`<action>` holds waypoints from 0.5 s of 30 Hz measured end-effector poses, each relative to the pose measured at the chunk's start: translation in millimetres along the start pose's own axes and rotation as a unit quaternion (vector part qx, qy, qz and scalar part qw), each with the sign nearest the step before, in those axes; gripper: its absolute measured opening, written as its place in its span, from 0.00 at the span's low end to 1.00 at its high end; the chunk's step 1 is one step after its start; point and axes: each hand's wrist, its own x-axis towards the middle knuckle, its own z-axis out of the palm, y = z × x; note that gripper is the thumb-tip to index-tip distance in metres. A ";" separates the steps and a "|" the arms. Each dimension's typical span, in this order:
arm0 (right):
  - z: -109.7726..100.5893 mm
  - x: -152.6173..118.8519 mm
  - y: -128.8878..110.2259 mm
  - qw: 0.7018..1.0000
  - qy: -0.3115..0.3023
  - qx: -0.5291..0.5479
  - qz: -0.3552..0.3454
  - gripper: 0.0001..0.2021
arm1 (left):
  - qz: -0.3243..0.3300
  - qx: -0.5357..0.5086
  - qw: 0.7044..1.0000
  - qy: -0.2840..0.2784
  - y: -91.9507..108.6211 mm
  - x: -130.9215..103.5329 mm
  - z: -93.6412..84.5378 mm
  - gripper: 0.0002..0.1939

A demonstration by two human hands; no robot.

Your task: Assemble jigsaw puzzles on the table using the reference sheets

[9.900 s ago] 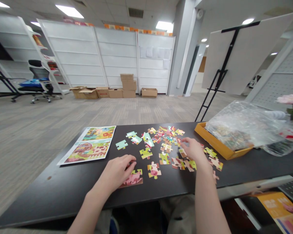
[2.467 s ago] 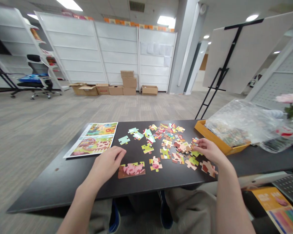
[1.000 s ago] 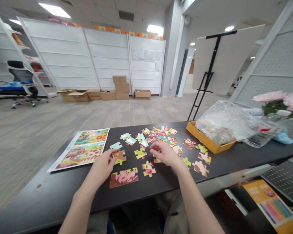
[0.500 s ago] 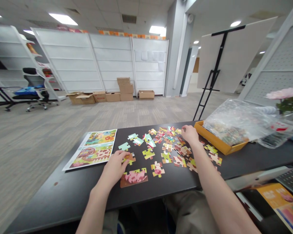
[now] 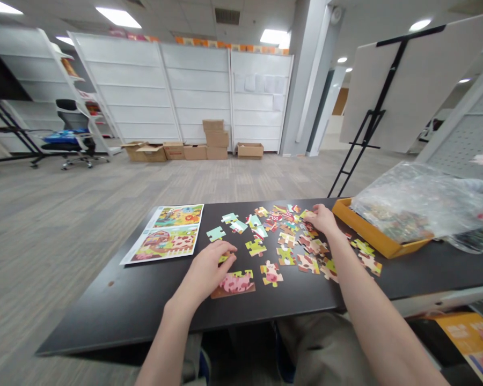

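Note:
My left hand (image 5: 210, 268) rests low over the table, its thumb and fingers curled around a green-and-brown puzzle piece (image 5: 224, 258) that they mostly cover. Just below it lies a joined pig section (image 5: 235, 283) with a pink spotted body. To the right of that is a separate cow-face piece (image 5: 271, 273). Farther back, my right hand (image 5: 323, 220) reaches to the rear of the loose pieces, fingertips pinched at a yellowish puzzle piece (image 5: 305, 213). Between the hands lie several loose pieces, among them a green one (image 5: 256, 247) and light-blue ones (image 5: 216, 234).
A printed picture sheet (image 5: 167, 236) lies on the black table (image 5: 145, 308) at left. At right stands a yellow box (image 5: 380, 238) with a clear plastic bag (image 5: 410, 203) over it. Behind the table is an easel board (image 5: 418, 80).
The view has swung slightly left, so the scene sits farther right. My left hand has edged toward the pig section and covers more of its piece. My right hand stays at the rear pieces.

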 end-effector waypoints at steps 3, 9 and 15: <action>-7.3 -1.8 0.5 0.997 0.014 0.076 -0.014 0.20 | -0.009 -0.031 0.997 -0.073 16.1 -1.5 0.1 0.10; -30.1 -27.1 -21.1 0.968 0.045 0.243 -0.042 0.14 | 0.021 -0.036 0.988 -0.145 28.0 -6.1 4.2 0.16; -62.0 -95.9 -95.7 0.900 -0.195 0.339 -0.191 0.16 | 0.017 -0.048 0.985 -0.165 21.6 -8.0 0.8 0.16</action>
